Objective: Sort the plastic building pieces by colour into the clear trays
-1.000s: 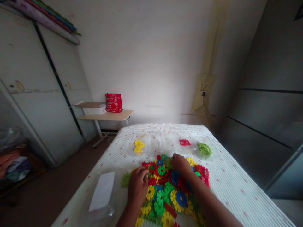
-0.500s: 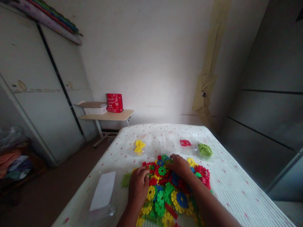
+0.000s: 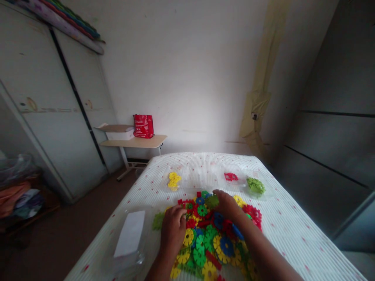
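Right hand pinches a green disc at the far edge of the disc pile; left hand lies curled on the pile (grip unclear), likely steadying loose pieces

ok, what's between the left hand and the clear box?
Head view: one pale green gear piece lies on the cloth between the left hand and the clear box.

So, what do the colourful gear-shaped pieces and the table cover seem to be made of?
The gear-shaped pieces look like hard moulded plastic: bright uniform colours, crisp teeth. The table cover seems to be a ribbed white sheet with red dots, fabric or vinyl; the blur leaves it open.
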A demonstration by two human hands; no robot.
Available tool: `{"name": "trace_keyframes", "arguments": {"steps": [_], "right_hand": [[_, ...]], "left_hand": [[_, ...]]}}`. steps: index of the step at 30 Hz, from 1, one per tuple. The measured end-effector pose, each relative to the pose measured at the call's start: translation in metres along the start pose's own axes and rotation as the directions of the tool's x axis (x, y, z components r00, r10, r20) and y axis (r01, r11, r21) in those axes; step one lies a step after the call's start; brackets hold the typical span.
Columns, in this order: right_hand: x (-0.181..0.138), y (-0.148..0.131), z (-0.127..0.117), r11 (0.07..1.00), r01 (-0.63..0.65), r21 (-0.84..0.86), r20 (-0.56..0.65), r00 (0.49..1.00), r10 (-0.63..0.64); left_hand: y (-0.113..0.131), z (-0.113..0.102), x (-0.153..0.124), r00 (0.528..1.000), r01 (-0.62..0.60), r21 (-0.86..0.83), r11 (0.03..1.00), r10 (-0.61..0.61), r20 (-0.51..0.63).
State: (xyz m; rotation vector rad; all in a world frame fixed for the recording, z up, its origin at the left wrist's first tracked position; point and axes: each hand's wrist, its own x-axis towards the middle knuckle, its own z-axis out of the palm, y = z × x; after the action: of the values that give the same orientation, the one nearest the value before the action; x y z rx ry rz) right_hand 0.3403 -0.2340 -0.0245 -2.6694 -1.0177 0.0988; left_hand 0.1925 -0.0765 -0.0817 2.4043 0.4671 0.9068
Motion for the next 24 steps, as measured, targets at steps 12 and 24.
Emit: {"name": "trace_keyframes", "arguments": {"steps": [12, 24], "right_hand": [[0.002, -0.009, 0.004, 0.998, 0.036, 0.060, 0.021, 0.999, -0.037], [0.000, -0.022, 0.006, 0.973, -0.157, -0.170, -0.052, 0.987, 0.150]], "left_hand": [[0.000, -0.001, 0.000, 1.000, 0.003, 0.003, 1.000, -0.003, 0.015], [-0.001, 0.001, 0.000, 0.999, -0.006, 0.031, 1.000, 0.005, 0.040]]}}
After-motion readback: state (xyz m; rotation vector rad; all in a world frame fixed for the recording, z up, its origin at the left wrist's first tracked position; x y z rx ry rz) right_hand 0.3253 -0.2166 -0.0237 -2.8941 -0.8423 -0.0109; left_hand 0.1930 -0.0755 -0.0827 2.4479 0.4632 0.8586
